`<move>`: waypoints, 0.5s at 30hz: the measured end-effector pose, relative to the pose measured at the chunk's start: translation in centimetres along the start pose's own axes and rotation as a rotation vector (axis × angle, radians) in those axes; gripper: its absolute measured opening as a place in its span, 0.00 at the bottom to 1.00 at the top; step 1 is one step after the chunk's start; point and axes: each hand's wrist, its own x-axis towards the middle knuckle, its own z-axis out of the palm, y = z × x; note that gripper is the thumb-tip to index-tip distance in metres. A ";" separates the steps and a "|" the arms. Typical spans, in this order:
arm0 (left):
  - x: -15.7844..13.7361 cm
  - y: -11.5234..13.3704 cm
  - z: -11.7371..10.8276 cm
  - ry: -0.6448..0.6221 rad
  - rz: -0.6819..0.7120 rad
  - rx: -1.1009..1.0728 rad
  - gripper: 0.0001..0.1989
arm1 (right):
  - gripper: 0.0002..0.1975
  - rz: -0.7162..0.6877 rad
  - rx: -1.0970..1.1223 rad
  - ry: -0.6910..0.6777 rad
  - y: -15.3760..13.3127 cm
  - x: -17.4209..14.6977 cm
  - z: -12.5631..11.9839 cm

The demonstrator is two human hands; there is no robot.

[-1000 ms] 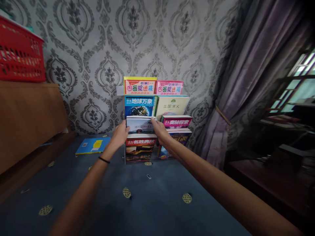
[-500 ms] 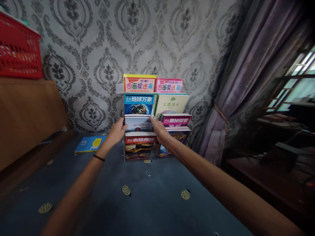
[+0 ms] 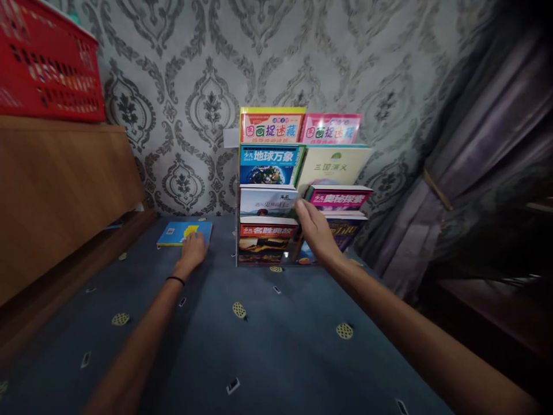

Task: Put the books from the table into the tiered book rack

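Note:
On the bed-like blue surface, a blue book (image 3: pixel 168 233) with a yellow patch lies flat at the left. My left hand (image 3: pixel 193 253) is over its near right corner, fingers loosely apart and partly hidden; whether they press on the cover is unclear. A clear display rack (image 3: pixel 237 245) holds several books in two columns. My right hand (image 3: pixel 319 230) is at the right edge of a pale grey-blue book (image 3: pixel 268 203) in the left column, thumb tip touching or very near it. Its other fingers are mostly hidden. Below that book is a red-topped book (image 3: pixel 268 242).
A wooden cabinet (image 3: pixel 64 190) with a red basket (image 3: pixel 52 63) on top stands at the left. Patterned wallpaper (image 3: pixel 211 109) rises behind the rack. A tied purple curtain (image 3: pixel 415 213) hangs at the right.
My left hand has let go of the pale grey-blue book and moved left to the blue book. My right hand stays beside the rack's book. The view has shifted left.

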 end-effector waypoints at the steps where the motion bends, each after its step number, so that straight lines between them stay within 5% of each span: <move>1: -0.3 -0.8 0.3 -0.009 -0.031 0.020 0.16 | 0.25 -0.015 -0.026 0.024 -0.7 -1.4 -0.4; 4: -0.4 -2.3 0.9 -0.048 -0.066 0.105 0.20 | 0.23 -0.128 -0.061 0.000 -2.3 -6.6 -0.8; 8: 0.6 -2.7 0.6 -0.162 -0.011 0.330 0.22 | 0.22 -0.267 -0.048 -0.268 -2.1 -13.2 0.7; 15: 3.2 -3.4 -1.3 -0.384 0.164 0.506 0.17 | 0.19 -0.088 -0.082 -0.713 -1.1 -18.0 4.0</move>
